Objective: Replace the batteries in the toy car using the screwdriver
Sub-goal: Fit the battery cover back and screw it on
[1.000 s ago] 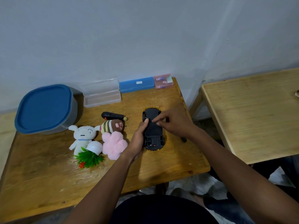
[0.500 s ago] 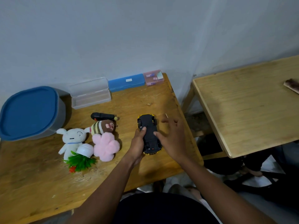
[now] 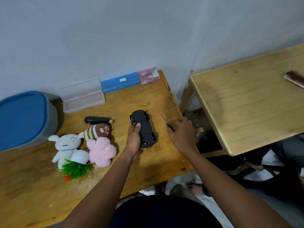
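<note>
The toy car (image 3: 144, 129) lies underside-up near the desk's (image 3: 41, 186) right edge. The left hand (image 3: 134, 140) grips its side, steadying the base for unscrewing. The right hand (image 3: 181, 131) curls its fingers over the screwdriver (image 3: 169, 126) handle; whether it grips cannot be told.

toy car (image 3: 145, 129): black, yellow | plush (image 3: 90, 131): striped | lid (image 3: 21, 119): blue

L hand (image 3: 134, 139) grips upturned toy car (image 3: 144, 129) on bench (image 3: 148, 165); R hand (image 3: 181, 134), at car's 3 o'clock, pinches screwdriver (image 3: 170, 127) handle.
</note>
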Demonstrator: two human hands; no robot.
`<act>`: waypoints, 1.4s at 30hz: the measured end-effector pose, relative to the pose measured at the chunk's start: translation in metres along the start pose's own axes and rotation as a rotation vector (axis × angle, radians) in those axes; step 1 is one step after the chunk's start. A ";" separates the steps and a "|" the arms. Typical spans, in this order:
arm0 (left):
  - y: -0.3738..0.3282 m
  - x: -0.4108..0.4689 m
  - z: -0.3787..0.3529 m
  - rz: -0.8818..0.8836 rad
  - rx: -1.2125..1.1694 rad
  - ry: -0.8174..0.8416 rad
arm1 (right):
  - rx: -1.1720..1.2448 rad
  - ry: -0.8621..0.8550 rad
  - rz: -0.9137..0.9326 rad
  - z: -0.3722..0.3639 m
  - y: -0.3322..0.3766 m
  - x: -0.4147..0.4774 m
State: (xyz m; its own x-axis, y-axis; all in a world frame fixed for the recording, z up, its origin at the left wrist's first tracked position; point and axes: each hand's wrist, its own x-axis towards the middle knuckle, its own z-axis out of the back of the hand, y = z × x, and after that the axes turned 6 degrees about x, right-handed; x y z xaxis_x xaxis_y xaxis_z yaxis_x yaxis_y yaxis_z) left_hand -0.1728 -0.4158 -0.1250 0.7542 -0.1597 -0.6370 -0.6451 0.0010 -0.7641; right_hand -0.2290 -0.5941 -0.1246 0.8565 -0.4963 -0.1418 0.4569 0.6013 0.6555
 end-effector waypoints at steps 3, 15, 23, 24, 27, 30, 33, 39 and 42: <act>0.002 0.003 0.002 0.026 0.025 0.003 | -0.112 0.019 0.069 -0.004 0.002 0.010; -0.001 0.004 0.009 0.054 0.080 0.065 | -0.337 -0.038 0.195 -0.018 0.002 0.023; -0.002 0.002 0.011 0.071 0.072 0.100 | -0.330 -0.027 0.203 -0.023 0.001 0.025; -0.003 0.002 0.011 0.075 0.070 0.103 | -0.329 -0.027 0.208 -0.023 0.001 0.026; -0.004 0.000 0.011 0.085 0.045 0.111 | -0.311 -0.025 0.220 -0.025 0.002 0.027; -0.005 -0.002 0.010 0.092 0.013 0.117 | -0.232 -0.022 0.220 -0.023 0.005 0.025; -0.005 -0.004 0.010 0.089 -0.005 0.125 | -0.080 -0.057 0.218 -0.019 0.015 0.018; -0.005 -0.007 0.009 0.044 0.024 0.142 | 0.146 -0.085 0.388 -0.025 0.039 0.002; -0.004 -0.008 0.009 0.037 0.043 0.134 | 0.106 -0.031 0.441 -0.030 0.041 0.001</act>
State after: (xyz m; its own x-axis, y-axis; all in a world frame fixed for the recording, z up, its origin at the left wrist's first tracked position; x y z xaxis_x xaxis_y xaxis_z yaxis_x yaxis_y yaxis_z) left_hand -0.1750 -0.4054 -0.1177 0.7051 -0.2896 -0.6473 -0.6638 0.0513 -0.7461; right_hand -0.2025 -0.5507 -0.1204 0.9555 -0.2266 0.1889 0.0216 0.6924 0.7212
